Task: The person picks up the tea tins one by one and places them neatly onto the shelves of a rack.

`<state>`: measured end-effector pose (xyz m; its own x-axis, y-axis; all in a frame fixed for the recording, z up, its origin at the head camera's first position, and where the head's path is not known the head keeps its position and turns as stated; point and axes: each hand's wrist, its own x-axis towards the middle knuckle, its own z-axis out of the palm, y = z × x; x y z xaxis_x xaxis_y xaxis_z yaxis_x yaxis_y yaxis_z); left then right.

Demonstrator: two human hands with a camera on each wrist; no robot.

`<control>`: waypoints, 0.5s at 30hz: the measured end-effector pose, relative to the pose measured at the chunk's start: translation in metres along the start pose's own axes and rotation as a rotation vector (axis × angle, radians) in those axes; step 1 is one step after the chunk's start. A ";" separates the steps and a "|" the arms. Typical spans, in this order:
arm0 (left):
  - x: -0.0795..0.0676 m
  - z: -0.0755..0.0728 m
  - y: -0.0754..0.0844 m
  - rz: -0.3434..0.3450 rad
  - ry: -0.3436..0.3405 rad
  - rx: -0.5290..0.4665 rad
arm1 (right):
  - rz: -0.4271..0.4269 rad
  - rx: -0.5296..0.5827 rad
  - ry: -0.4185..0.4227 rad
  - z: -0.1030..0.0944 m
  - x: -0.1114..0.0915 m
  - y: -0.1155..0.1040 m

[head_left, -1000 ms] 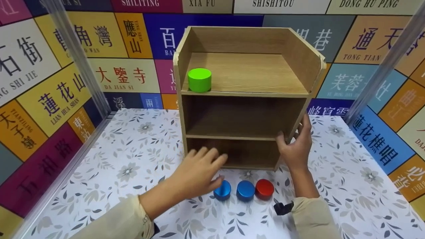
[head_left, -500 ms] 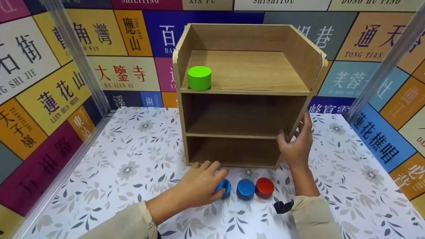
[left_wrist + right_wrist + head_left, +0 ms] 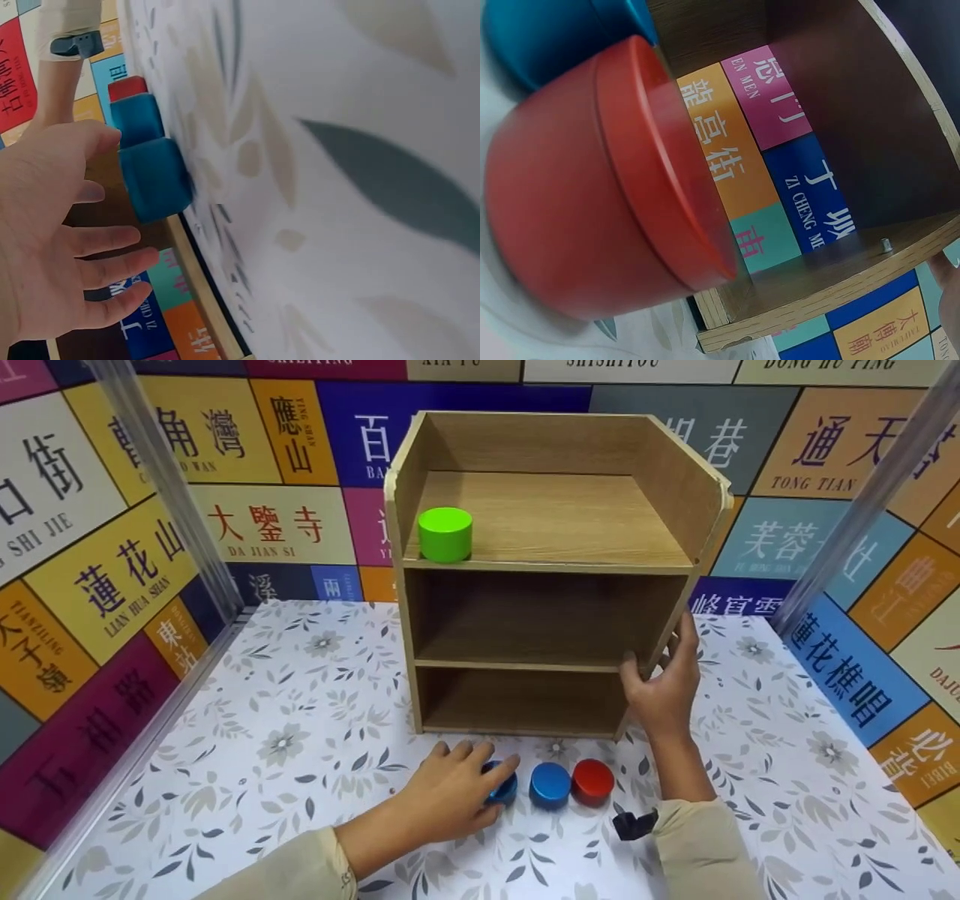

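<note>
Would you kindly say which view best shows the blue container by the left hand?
The left wrist view: the blue container is close, unobscured. In the head view, the left hand partly hides it; the right wrist view doesn't clearly show it.

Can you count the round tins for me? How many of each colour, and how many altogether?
Green tin: 1
Blue tins: 2
Red tin: 1
Total: 4
</note>
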<state>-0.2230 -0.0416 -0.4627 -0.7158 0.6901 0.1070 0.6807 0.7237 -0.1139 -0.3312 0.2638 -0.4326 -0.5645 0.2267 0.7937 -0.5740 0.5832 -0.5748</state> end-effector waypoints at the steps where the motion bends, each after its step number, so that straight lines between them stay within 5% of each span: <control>1: -0.001 0.002 0.000 -0.002 0.008 0.009 | 0.003 0.005 0.000 0.000 0.000 0.000; 7: -0.004 0.012 0.002 0.006 0.079 0.083 | 0.016 0.004 -0.003 0.000 0.000 -0.003; 15: -0.004 0.016 0.002 -0.014 0.072 0.082 | 0.022 -0.014 -0.003 0.000 -0.001 0.000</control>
<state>-0.2213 -0.0428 -0.4794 -0.7101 0.6808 0.1799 0.6535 0.7323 -0.1917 -0.3306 0.2640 -0.4336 -0.5789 0.2369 0.7802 -0.5529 0.5892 -0.5892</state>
